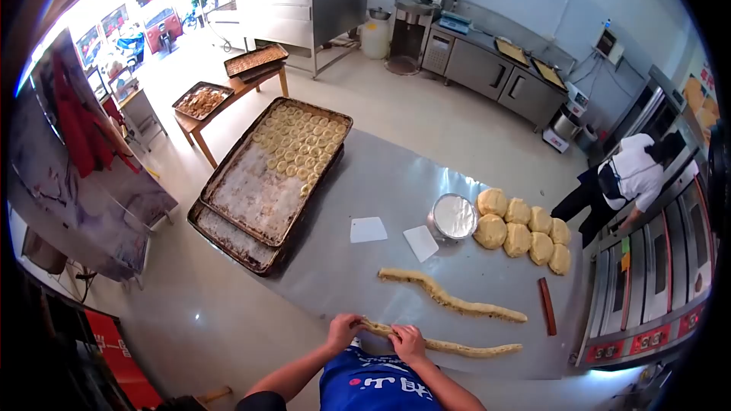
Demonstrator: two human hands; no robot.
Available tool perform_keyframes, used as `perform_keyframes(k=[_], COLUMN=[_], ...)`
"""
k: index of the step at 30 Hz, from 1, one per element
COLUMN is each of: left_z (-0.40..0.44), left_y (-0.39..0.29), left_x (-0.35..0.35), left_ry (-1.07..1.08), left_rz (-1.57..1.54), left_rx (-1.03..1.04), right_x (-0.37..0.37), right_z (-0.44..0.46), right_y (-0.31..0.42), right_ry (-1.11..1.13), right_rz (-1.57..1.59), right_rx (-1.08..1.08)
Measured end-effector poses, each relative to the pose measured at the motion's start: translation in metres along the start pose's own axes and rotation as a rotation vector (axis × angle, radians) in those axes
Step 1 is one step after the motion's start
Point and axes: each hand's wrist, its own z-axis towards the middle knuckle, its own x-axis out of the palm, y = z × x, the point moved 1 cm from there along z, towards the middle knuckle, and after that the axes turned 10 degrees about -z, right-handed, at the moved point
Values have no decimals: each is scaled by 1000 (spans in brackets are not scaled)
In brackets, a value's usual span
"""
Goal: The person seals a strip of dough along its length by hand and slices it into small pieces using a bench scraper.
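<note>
At the near edge of the metal table, my left hand (344, 330) pinches the left end of a long filled dough roll (472, 350). My right hand (408, 344) grips the same roll a short way along, its fingers closed on top. The roll's right part lies on the table. Just beyond it, a second dough roll (445, 301) with dark filling showing along its side lies in a wavy line. Two white dough scrapers (368, 230) (420, 243) rest beside a round metal bowl (454, 217) of white powder.
Several dough balls (518, 236) sit at the right, near a brown stick (547, 306). Stacked baking trays (244, 190), the top one partly filled with small dough pieces, stand at the left. A co-worker (626, 171) bends beside the ovens (656, 259).
</note>
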Motion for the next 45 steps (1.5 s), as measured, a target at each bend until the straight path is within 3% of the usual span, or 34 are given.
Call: perform_keyframes(k=[5, 8, 14, 18, 19, 20, 21, 22, 25, 27, 33, 37, 39, 45], left_z=[0, 0, 16, 33, 47, 48, 52, 58, 64, 74, 73, 62, 61, 61], left_y=[7, 2, -4, 40, 60, 33, 21, 16, 15, 0, -16, -19, -10, -8], left_x=[5, 8, -5, -8, 0, -13, -19, -18, -13, -17, -20, -2, 6, 12], left_ry=[26, -114, 167, 356, 595, 482, 547, 534, 736, 737, 716, 607, 619, 623], left_rz=[-28, -215, -207, -93, 190, 96, -7, 44, -76, -18, 5, -100, 88, 92], left_rx=[-4, -75, -155, -15, -155, 161, 164, 347, 162, 10, -51, 143, 198, 88], right_x=[-1, -3, -4, 11, 3, 1, 2, 2, -2, -13, -13, -15, -15, -16], right_z=[1, 4, 6, 1, 3, 4, 3, 4, 1, 9, 6, 7, 7, 8], right_y=[-1, 1, -1, -13, -7, -7, -7, -7, -6, 2, 0, 0, 0, -2], right_ry=[17, 29, 54, 129, 200, 212, 174, 138, 139, 74, 54, 75, 83, 121], right_rz=[10, 18, 26, -46, -97, -87, -3, 8, 23, 93, 106, 137, 115, 131], right_rx=[-15, 11, 8, 82, 128, 105, 86, 64, 55, 26, 24, 41, 47, 60])
